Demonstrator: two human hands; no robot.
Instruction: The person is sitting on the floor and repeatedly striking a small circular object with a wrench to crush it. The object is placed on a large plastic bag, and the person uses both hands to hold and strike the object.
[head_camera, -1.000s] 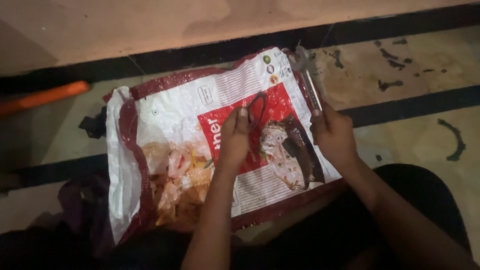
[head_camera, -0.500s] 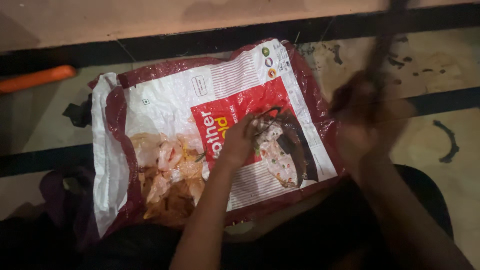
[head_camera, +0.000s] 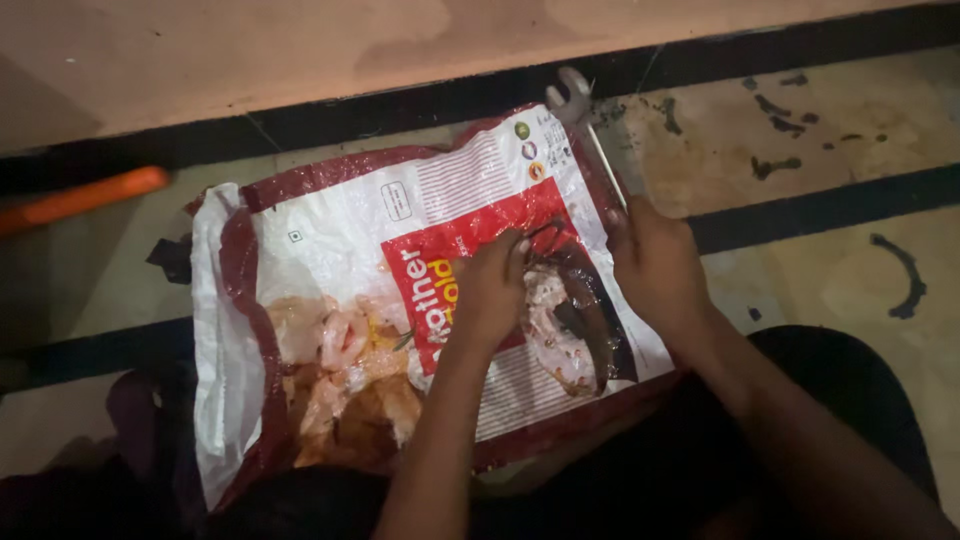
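The left hand (head_camera: 492, 290) lies fingers-down on the sack (head_camera: 420, 300), its fingers together and pressing a dark curved part (head_camera: 585, 300) that rests on the red panel just right of the fingertips. Whether they pinch the part or only pin it cannot be told. The right hand (head_camera: 655, 265) sits near, across the part, its fingers closed round the lower shaft of a spanner (head_camera: 590, 140); the open-ended head sticks out beyond the fingertips, over the sack's far corner and the dark floor stripe (head_camera: 820, 205).

Judging by this, the step in hand is steadying the part while the spanner is raised over it, either to strike or to bring the head onto a fitting. The next move calls for the left fingers to stay clear of the tool's path and hold the part firmly against the slippery sack.

Further out, an orange handle (head_camera: 85, 197) lies well apart to the left.
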